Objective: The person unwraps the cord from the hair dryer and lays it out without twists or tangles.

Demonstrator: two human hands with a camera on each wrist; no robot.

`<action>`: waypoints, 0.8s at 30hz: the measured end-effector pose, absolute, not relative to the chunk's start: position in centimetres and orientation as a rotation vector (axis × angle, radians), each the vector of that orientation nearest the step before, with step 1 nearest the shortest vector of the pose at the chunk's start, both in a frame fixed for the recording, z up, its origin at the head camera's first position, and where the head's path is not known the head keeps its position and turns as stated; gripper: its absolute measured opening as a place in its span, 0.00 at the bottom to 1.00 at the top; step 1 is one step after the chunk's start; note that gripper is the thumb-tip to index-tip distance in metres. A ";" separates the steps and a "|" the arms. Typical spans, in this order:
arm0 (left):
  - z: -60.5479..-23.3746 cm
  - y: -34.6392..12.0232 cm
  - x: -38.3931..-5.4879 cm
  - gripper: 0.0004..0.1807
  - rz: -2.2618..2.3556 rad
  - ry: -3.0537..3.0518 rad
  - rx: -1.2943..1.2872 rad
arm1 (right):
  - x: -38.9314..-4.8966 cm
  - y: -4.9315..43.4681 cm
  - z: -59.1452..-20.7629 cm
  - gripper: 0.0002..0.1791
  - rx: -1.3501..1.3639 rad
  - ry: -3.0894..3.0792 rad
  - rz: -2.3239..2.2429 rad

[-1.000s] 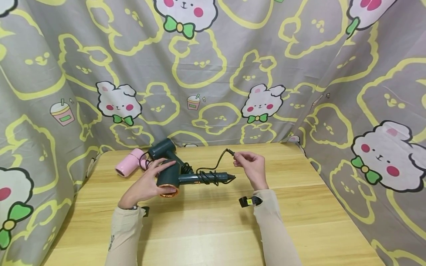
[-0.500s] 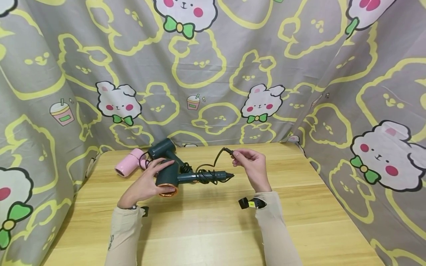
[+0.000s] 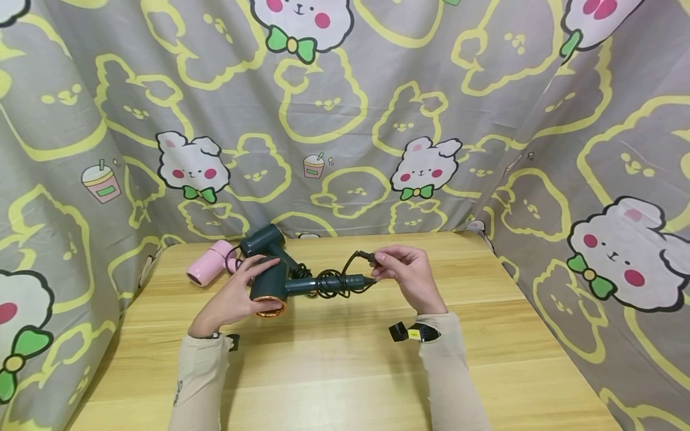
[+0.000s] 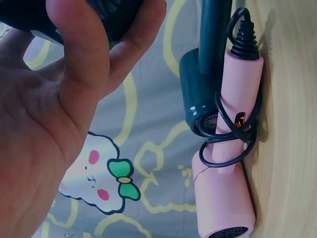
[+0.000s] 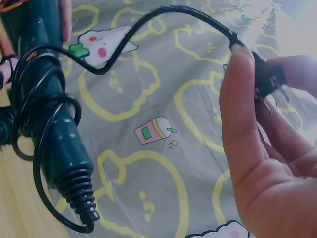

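My left hand point(image 3: 229, 302) grips the barrel of a dark green hair dryer point(image 3: 269, 278), thumb at its copper-rimmed end. The dryer's handle points right, wound with loose loops of black cord point(image 3: 333, 284). Between thumb and fingers my right hand point(image 3: 409, 275) pinches the plug point(image 5: 269, 77) at the cord's end, its metal prongs showing in the right wrist view. A short stretch of cord arches from the plug back to the handle. In the left wrist view the held dryer is mostly cut off at the top.
Behind the left hand a pink hair dryer point(image 3: 210, 263) lies on the wooden table point(image 3: 334, 383), its cord wrapped round the handle. A second dark green hair dryer point(image 3: 262, 239) lies next to it. A patterned curtain point(image 3: 345, 120) encloses the table's back and sides.
My right hand has moved slightly left and down with the plug, nearer the handle's end. The cord's free stretch has shortened and sits closer to the handle. The left hand has barely moved.
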State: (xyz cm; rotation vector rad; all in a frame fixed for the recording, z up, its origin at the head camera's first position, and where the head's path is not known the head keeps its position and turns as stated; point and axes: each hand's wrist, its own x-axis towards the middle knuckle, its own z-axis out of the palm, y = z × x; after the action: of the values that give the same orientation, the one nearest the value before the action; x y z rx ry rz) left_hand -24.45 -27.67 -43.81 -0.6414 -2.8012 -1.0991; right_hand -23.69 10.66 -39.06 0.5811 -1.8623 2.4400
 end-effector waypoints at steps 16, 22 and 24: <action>-43.7 -27.8 -24.4 0.50 -1.112 -2.778 -0.648 | -23.4 12.1 -39.2 0.08 0.968 -2.083 2.485; -43.7 -27.8 -24.4 0.49 -1.114 -2.770 -0.654 | -23.5 12.4 -39.5 0.07 1.053 -2.218 2.400; -43.8 -27.8 -24.4 0.49 -1.116 -2.770 -0.652 | -23.6 12.5 -39.6 0.07 1.065 -2.264 2.380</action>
State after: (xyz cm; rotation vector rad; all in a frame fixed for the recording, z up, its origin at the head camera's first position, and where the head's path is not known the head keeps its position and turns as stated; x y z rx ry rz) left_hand -24.38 -27.85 -43.75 -0.6515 -2.7702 -1.1164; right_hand -23.59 12.46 -39.60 1.0650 -2.2638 2.3801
